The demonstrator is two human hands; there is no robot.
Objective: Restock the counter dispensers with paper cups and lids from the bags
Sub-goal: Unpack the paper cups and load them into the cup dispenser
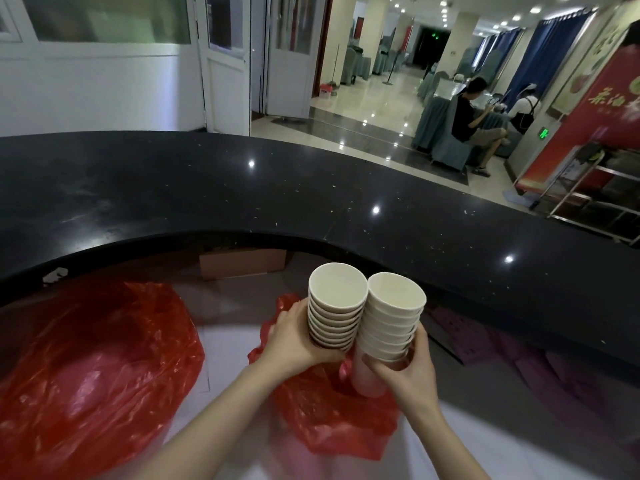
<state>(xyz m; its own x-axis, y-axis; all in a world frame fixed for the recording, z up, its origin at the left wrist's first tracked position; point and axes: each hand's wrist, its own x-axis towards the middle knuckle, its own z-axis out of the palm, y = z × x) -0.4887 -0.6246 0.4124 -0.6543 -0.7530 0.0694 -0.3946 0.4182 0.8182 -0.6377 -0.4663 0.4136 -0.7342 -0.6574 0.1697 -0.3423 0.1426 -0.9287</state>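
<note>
Two stacks of paper cups are held side by side, rims touching, just in front of the black counter (311,188): the left stack (335,306) is gripped by the left hand (294,341), fingers curled round its lower cups, and the right stack (389,320) is clamped by the right hand (407,372). Directly below the stacks a small red bag (329,410) is seen, and a large red bag (93,358) lies well left of them, under the counter's edge, with a cardboard box (242,263) tucked beneath the counter.
</note>
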